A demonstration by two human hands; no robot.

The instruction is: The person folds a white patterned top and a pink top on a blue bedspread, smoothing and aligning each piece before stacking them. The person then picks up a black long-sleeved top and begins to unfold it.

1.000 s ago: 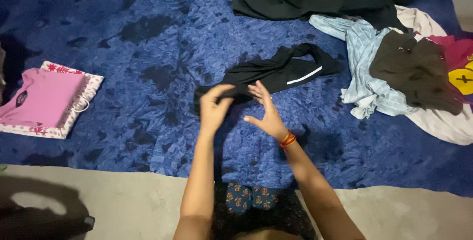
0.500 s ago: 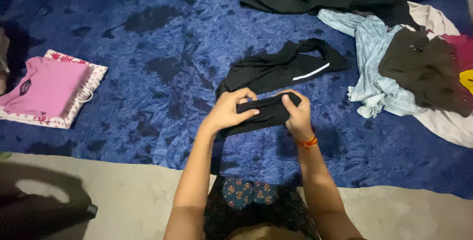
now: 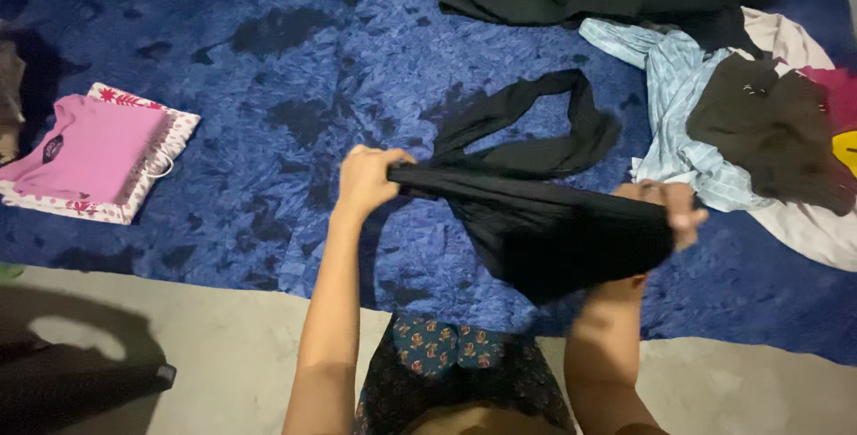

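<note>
Far left: folded pink garment (image 3: 89, 148) lies on a folded white piece w/ red print (image 3: 165, 127), both flat on the blue patterned blanket (image 3: 295, 87), well apart from the work. A dark shape at the left edge is cut off; can't identify it.

Centre: left hand (image 3: 364, 178) is raised, fingers curled tight round one end of the black garment (image 3: 536, 221), fist closed on a bunch of cloth. Garment is stretched between both hands, held off the blanket; a looped tail of it trails back onto the blanket behind.

Right: right hand (image 3: 671, 207) grips the other end. Fingers seem wrapped over the edge, but cloth covers most of the hand and the spot is motion-blurred, so exact grip can't be told.

Judgement: step in hand is spreading/straightening the piece prior to a fold. Next move calls for even tension, finding edges or seams, then laying it flat on bare blanket nearby.

Far right: pile of unfolded clothes (image 3: 714, 87), partly out of frame; item count unclear. Type of black garment not determinable.
</note>
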